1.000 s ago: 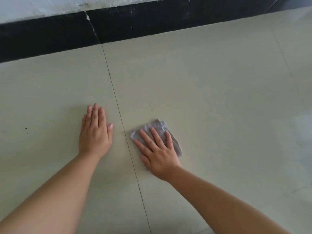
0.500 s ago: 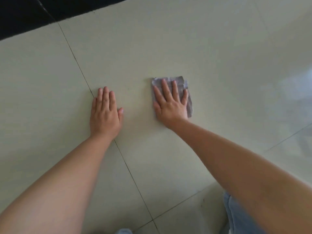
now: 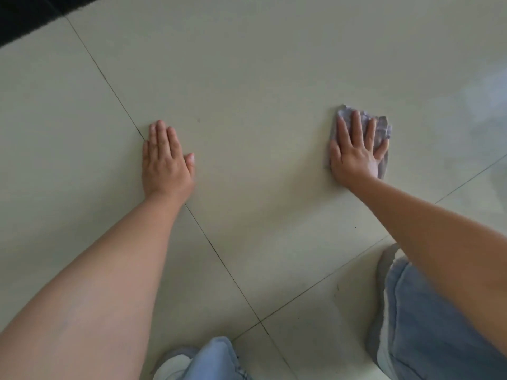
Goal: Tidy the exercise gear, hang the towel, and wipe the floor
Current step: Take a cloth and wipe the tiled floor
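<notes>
A small grey cloth (image 3: 382,127) lies flat on the pale tiled floor (image 3: 260,91), right of centre. My right hand (image 3: 354,154) presses down on it with fingers spread, covering most of it; only its far and right edges show. My left hand (image 3: 164,163) rests palm down on the bare floor to the left, fingers together, holding nothing, right beside a dark grout line (image 3: 115,94). Neither exercise gear nor a towel is in view.
A black skirting strip (image 3: 24,15) runs across the far left corner. My knees in light blue jeans (image 3: 428,311) and my grey-white shoes (image 3: 384,267) are at the bottom. The tiles at the far right (image 3: 480,111) shine with reflected light.
My right hand has slid the cloth to the right across the tile, well away from my left hand. The view has tipped down, so my knees and shoes now show. The left hand stays planted.
</notes>
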A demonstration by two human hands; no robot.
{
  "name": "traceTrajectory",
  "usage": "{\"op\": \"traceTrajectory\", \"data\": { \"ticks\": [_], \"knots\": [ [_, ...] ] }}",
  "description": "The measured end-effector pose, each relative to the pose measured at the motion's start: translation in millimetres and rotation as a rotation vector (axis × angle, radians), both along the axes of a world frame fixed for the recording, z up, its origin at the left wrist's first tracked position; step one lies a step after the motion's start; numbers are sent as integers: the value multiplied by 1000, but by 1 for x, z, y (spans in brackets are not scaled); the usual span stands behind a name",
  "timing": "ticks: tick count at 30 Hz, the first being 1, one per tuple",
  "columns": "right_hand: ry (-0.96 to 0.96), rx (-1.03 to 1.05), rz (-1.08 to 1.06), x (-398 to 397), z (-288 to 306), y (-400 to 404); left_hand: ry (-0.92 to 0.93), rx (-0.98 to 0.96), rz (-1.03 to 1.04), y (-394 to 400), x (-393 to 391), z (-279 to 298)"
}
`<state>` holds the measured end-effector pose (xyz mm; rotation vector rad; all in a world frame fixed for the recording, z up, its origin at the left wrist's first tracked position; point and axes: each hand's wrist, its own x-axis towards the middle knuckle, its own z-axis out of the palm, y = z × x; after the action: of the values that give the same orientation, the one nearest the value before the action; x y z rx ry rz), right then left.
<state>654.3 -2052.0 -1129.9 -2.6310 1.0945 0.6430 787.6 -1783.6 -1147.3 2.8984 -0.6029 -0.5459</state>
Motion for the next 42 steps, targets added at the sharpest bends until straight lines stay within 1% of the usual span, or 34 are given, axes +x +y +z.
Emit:
{"op": "traceTrajectory", "data": {
  "ticks": [1, 2, 4, 5, 6, 7, 9, 11, 12, 14, 16, 19, 20, 21, 22, 24, 27, 29, 30, 31, 32, 33, 34, 35, 37, 38, 39, 40, 42],
  "knots": [
    [-21, 10, 4, 21, 1, 11, 7, 9, 2, 0, 0, 1],
    [-35, 38, 64, 38, -1, 31, 12, 20, -4, 0, 2, 2],
    [-91, 65, 312, 48, -14, 86, 18, 40, -31, 1, 7, 5],
    [-157, 39, 469, 39, -18, 116, 19, 45, -43, 3, 11, 6],
    [-195, 35, 579, 22, -20, 141, 17, 44, -50, 3, 14, 8],
    [-192, 96, 660, 0, -19, 157, 14, 42, -54, 4, 15, 10],
    [-132, 172, 812, -49, -20, 159, 12, 51, -47, 4, 15, 14],
    [-87, 147, 890, -86, -21, 135, 25, 54, -60, 2, 11, 17],
    [-55, 122, 863, -94, -19, 118, 38, 49, -75, 0, 8, 17],
    [-10, 60, 665, -98, -13, 82, 62, 25, -102, -7, 0, 17],
    [19, 10, 356, -87, -8, 46, 80, -6, -99, -17, -7, 16],
    [28, -9, -75, -29, 5, 0, 108, 2, -105, -24, -14, 16],
    [2, -3, -168, -2, 7, -12, 102, -3, -96, -23, -13, 15],
    [-8, 3, -203, 25, 7, -21, 80, -26, -65, -21, -11, 16],
    [-6, 9, -176, 51, 7, -22, 52, -56, -17, -18, -7, 17],
    [-34, 26, -22, 98, 2, -6, 5, -71, 53, -7, 4, 18],
    [-90, 103, 333, 140, -2, 70, -42, -29, 150, 13, 25, 18],
    [-142, 183, 666, 129, -10, 121, -39, 2, 248, 22, 41, 19],
    [-153, 197, 881, 112, -11, 134, -42, 6, 280, 26, 47, 19],
    [-151, 194, 1033, 96, -11, 133, -48, 7, 305, 29, 53, 17],
    [-125, 184, 1098, 88, -12, 118, -46, 13, 320, 31, 56, 15],
    [-118, 131, 1091, 86, -13, 94, -30, 27, 331, 33, 59, 13],
    [-123, 51, 1020, 91, -14, 67, -7, 32, 344, 34, 60, 12],
    [-150, -13, 858, 101, -12, 41, 9, 27, 354, 36, 60, 9],
    [-117, -62, 339, 137, -2, 3, -6, 6, 361, 38, 61, 4],
    [-104, -49, 141, 159, 2, -2, -20, 1, 361, 39, 62, 2],
    [-101, -49, 41, 181, 2, 3, -26, 1, 360, 40, 63, 1],
    [-93, -49, 45, 199, 0, 16, -15, 8, 355, 40, 63, 1],
    [-108, -11, 199, 232, -6, 57, 15, 13, 349, 42, 62, -1]
  ]
}}
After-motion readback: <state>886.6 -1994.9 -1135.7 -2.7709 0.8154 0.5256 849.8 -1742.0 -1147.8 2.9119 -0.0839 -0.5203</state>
